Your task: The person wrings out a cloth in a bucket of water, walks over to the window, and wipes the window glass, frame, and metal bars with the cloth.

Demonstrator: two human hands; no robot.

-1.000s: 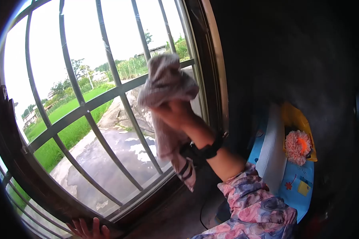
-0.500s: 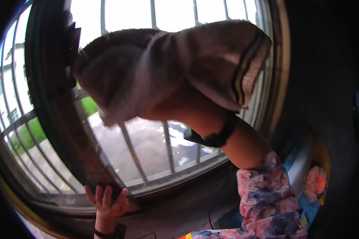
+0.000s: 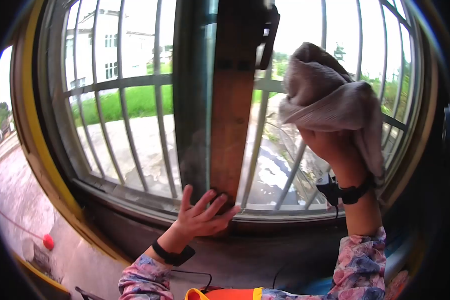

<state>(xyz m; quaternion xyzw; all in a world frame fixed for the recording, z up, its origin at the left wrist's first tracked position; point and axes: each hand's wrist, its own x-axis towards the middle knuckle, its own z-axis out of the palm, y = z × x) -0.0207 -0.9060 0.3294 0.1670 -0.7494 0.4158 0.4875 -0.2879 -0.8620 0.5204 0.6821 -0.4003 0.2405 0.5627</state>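
Observation:
My right hand (image 3: 330, 147) is raised on the right, wrapped in a brownish-grey towel (image 3: 330, 95) that covers most of its fingers. The towel is bunched in front of the right window pane, with one end hanging beside my wrist. Whether it touches the glass I cannot tell. My left hand (image 3: 205, 215) is low in the middle, fingers spread, at the foot of the brown wooden window post (image 3: 231, 125). It holds nothing. Both wrists wear a black band.
Metal bars (image 3: 125, 125) stand beyond the window. A dark latch (image 3: 269, 37) sticks out from the post near the top. The sill (image 3: 265, 237) runs below. At left is a yellow frame edge (image 3: 40, 135), with a red ball-like thing (image 3: 48, 242) past it.
The view has swung to the left and straightened. The towel, spread wide and blurred before, is now bunched round my right hand. My left hand stays open near the post's foot.

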